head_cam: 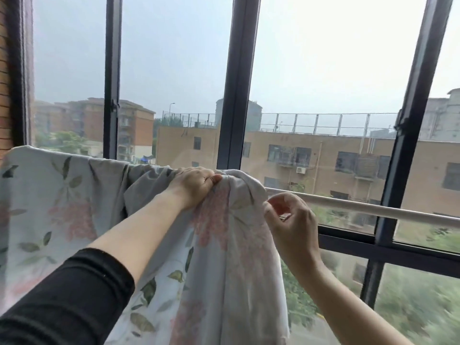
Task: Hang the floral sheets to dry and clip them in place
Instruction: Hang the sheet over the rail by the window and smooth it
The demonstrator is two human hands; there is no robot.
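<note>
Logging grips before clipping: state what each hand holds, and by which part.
Left hand grips the floral sheet at its bunched top on the rail. Right hand curls at the sheet's right edge; what it holds cannot be told.

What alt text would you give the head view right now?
A person's left hand grips a bunched floral sheet draped over a white rail by a window; the right hand pinches the sheet's edge.
</note>
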